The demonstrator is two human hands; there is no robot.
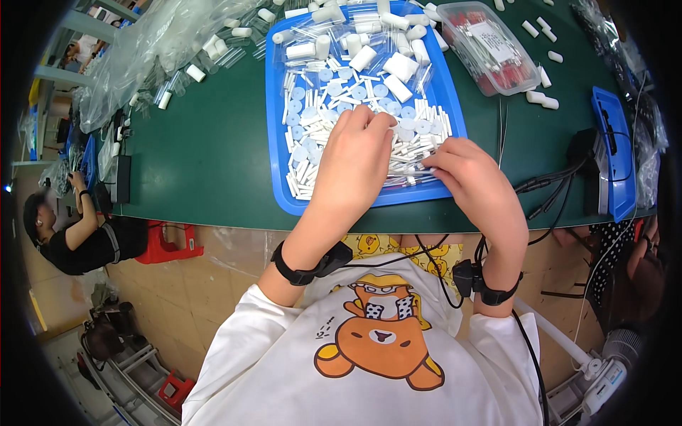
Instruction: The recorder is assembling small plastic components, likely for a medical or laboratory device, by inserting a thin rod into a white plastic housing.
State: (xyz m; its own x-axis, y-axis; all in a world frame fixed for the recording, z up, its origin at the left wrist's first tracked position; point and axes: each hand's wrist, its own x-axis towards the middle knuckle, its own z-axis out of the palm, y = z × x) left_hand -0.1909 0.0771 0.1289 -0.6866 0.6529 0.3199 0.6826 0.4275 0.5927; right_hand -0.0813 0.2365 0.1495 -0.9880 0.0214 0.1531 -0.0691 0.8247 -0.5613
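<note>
A shallow blue tray (278,135) on the green table holds many short white sticks (415,149), pale blue discs (359,93) and, toward its far end, thick white cylinders (363,58) with clear tubes. My left hand (355,153) hangs over the middle of the tray, fingers curled down among the sticks and discs. Whatever its fingertips hold is hidden. At the tray's near right corner my right hand (465,169) pinches the end of a thin pale rod (408,173), which reaches left across the sticks.
A clear plastic box (489,46) of thin rods and red pieces stands beyond the tray's right side. Loose cylinders (196,72), tubes and plastic bags (142,57) lie at the far left. Black cables (554,186) and another blue tray (614,153) are at right. Co-workers sit on both sides.
</note>
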